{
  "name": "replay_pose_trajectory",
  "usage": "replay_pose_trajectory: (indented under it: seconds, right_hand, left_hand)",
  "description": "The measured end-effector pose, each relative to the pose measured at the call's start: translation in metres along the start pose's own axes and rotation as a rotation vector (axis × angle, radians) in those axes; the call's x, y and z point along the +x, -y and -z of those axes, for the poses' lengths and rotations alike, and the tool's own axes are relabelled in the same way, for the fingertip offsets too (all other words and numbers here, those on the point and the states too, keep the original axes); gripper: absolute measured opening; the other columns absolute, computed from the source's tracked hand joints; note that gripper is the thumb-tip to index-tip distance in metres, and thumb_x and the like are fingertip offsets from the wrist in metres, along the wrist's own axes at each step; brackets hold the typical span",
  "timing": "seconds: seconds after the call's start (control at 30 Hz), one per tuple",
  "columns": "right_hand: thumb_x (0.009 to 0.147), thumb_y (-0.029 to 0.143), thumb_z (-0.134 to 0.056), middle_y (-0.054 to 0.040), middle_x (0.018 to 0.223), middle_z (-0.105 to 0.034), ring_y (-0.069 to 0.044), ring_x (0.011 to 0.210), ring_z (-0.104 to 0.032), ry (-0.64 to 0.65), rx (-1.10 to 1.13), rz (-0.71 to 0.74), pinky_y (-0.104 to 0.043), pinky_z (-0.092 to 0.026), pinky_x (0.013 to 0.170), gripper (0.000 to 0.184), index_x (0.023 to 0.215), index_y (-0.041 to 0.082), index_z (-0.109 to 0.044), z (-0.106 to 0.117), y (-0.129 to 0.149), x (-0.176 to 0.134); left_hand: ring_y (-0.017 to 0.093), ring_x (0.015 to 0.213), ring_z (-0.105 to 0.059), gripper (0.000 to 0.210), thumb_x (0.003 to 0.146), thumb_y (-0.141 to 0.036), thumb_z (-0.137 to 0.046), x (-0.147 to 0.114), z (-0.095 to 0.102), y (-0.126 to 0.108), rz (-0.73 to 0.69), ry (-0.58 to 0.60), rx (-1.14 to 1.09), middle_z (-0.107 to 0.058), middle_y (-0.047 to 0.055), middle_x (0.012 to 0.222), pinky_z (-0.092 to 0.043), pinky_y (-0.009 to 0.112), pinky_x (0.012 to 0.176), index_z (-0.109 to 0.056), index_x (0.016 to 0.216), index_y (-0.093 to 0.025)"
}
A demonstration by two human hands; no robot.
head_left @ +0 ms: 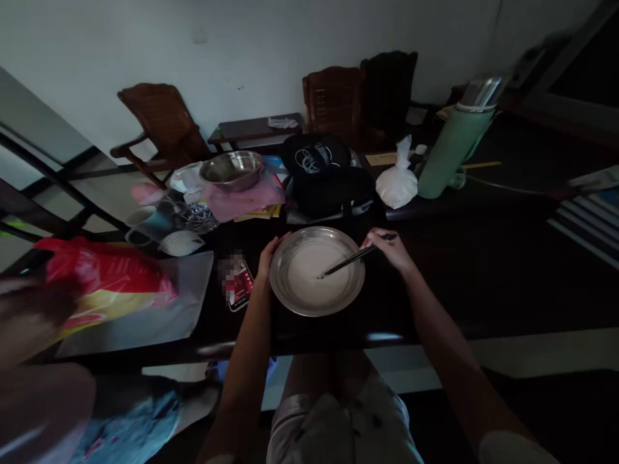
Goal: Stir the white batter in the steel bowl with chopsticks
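Observation:
A shallow metal bowl (356,283) stands on the dark table, partly filled with a pale, milky mixture (316,261). Along the bowl's left rim, my left hand (269,256) grips its side, with some fingers hidden behind the metal. My right hand (389,248) is closed around dark chopsticks (351,260) at the bowl's right side. Their tips dip into the mixture near the middle, with a bit of pale stuff on them. Left of my left wrist lies a phone (240,287) with a lit, partly blurred screen.
Another person sits at the left beside a red and yellow bag (113,274). Behind the bowl are a black bag (322,177), an empty metal basin (232,169) on pink cloth, a knotted bag of white powder (397,183) and a tall green thermos (454,145).

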State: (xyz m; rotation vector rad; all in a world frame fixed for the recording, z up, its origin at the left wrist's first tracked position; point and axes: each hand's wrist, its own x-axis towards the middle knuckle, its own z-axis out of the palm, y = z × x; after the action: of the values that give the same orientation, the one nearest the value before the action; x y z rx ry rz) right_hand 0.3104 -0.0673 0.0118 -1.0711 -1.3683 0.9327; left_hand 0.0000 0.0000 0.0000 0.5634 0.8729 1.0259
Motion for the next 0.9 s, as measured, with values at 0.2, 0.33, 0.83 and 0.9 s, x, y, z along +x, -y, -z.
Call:
replay_pose_trajectory:
  seconds: [0.2,0.33,0.83,0.9]
  right_hand:
    - [0.081,0.057,-0.066,-0.0032,0.073,-0.075,-0.020,0.073,-0.070,-0.065,-0.037,0.010,-0.034,-0.052,0.076,0.038,0.066,0.022,-0.067,0.000,0.004,0.000]
    - [0.083,0.059,-0.063,-0.0024,0.063,-0.072,-0.019,0.064,-0.068,-0.057,0.015,0.010,-0.033,-0.052,0.070,0.044,0.061,0.021,-0.065,0.002,0.004,-0.002]
    - [0.082,0.060,-0.063,-0.0032,0.066,-0.073,-0.020,0.068,-0.069,0.053,-0.001,0.001,-0.033,-0.052,0.072,0.043,0.063,0.021,-0.069,-0.005,0.004,-0.003]
    - [0.082,0.058,-0.064,-0.0036,0.073,-0.076,-0.020,0.074,-0.070,0.075,-0.049,0.011,-0.033,-0.052,0.075,0.040,0.069,0.022,-0.073,-0.008,0.004,-0.003]
  left_hand:
    - [0.030,0.111,-0.067,0.048,0.091,-0.036,-0.046,0.002,0.005,0.005,0.050,0.053,-0.019,-0.075,0.009,0.110,-0.048,0.043,0.101,-0.062,0.130,-0.013]
    - [0.029,0.114,-0.065,0.047,0.092,-0.036,-0.043,0.004,0.003,0.005,0.007,0.052,-0.027,-0.075,0.010,0.111,-0.046,0.043,0.103,-0.064,0.125,-0.011]
    - [0.031,0.117,-0.063,0.044,0.087,-0.040,-0.052,0.007,0.007,0.009,-0.038,0.053,0.006,-0.074,0.011,0.112,-0.045,0.044,0.104,-0.069,0.118,-0.012]
    - [0.031,0.117,-0.063,0.043,0.087,-0.039,-0.052,0.007,0.007,0.010,-0.042,0.050,0.003,-0.075,0.010,0.110,-0.046,0.044,0.104,-0.069,0.116,-0.013]
